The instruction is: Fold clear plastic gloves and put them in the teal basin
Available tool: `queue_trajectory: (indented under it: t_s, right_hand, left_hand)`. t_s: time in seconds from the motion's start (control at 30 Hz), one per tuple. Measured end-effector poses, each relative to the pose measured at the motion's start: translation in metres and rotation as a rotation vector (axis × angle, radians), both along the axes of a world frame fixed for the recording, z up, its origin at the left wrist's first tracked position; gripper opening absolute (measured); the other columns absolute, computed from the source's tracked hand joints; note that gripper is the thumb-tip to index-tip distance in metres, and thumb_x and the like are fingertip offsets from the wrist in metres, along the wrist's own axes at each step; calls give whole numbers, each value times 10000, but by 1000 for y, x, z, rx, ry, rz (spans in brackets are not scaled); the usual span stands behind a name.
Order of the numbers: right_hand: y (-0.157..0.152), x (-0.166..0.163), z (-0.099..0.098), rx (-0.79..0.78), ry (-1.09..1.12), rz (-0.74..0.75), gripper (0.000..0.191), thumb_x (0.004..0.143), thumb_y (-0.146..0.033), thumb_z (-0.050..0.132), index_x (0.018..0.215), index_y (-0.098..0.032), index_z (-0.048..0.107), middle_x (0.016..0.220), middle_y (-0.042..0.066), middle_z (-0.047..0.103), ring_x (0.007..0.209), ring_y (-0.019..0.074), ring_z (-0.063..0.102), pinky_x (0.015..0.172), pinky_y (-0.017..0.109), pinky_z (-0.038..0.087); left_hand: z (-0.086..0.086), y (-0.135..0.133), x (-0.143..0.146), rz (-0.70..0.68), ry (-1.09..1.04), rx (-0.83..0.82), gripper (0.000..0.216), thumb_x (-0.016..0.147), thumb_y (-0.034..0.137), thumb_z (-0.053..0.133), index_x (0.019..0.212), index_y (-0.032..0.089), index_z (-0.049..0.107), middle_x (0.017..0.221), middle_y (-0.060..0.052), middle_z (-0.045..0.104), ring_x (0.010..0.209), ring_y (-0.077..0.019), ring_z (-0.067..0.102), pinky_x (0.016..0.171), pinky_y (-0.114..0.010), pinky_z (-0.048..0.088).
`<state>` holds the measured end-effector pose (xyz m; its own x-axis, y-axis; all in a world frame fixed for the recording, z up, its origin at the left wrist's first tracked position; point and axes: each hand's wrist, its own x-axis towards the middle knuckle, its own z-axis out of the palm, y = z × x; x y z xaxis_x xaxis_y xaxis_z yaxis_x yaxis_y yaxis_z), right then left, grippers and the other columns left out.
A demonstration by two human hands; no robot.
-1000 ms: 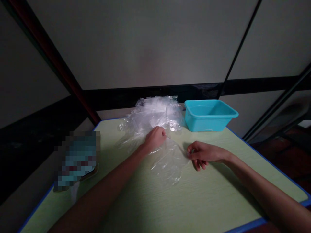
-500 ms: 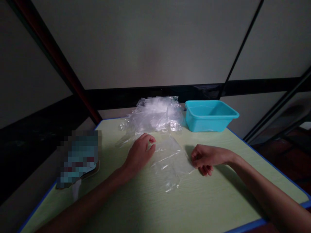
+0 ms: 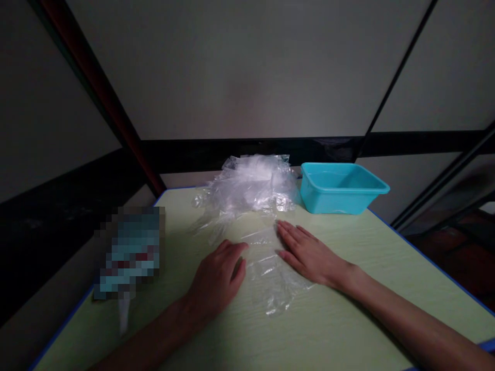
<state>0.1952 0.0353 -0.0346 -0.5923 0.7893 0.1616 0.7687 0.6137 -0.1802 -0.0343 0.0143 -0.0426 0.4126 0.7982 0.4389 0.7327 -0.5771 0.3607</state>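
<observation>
A single clear plastic bag (image 3: pixel 268 273) lies flat on the pale green table (image 3: pixel 348 319) between my hands. My left hand (image 3: pixel 216 281) rests palm down on the bag's left edge, fingers stretched out. My right hand (image 3: pixel 307 252) lies flat on the bag's right side, fingers straight and pointing to the far left. Neither hand grips anything. Behind them a heap of crumpled clear plastic bags (image 3: pixel 249 188) sits at the table's far edge.
A turquoise plastic tub (image 3: pixel 342 188) stands at the far right of the table beside the heap. A blurred-out object (image 3: pixel 129 252) lies at the table's left edge. The table has a blue rim; dark rails and a wall lie behind it.
My left hand let go of the bag and moved nearer to me, lying flat. My right hand opened from a pinch and slid left onto the bag. The bag now lies flatter.
</observation>
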Motion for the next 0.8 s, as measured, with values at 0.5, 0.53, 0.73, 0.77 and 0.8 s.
queue_trajectory:
  t_s: [0.5,0.53,0.73,0.77,0.8]
  right_hand:
    - [3,7,-11,37,-78,21,621,910,-465,258,1391,-78,195,1424,151,208,1314,241,181,1063,434,199]
    - [3,7,-12,39,-75,24,618,910,-465,259,1393,-87,189,1426,146,206,1314,240,183,1062,435,201]
    - [3,8,-11,46,-95,28,615,915,-463,230,1381,-62,219,1422,159,211,1315,238,184,1058,435,208]
    - [3,8,-11,45,-103,30,617,916,-462,224,1377,-52,227,1420,166,215,1316,237,183,1058,432,206]
    - [3,7,-11,45,-108,31,617,917,-460,222,1373,-44,234,1418,172,219,1316,236,180,1060,427,203]
  left_hand:
    - [1,0,2,35,102,23,203,779,110,423,917,191,549,822,-48,611,752,-185,606,722,-302,484]
    - [1,0,2,38,102,22,199,778,110,425,909,193,549,817,-44,612,741,-181,606,712,-297,486]
    - [8,0,15,30,106,39,296,747,158,458,1035,153,528,1031,-104,613,972,-231,564,852,-366,450]
    - [10,-1,22,6,129,33,365,748,186,471,1107,129,499,1155,-132,566,1076,-247,513,913,-384,412]
    - [12,-2,30,-26,164,19,445,751,226,486,1177,99,456,1269,-160,484,1172,-262,437,964,-396,367]
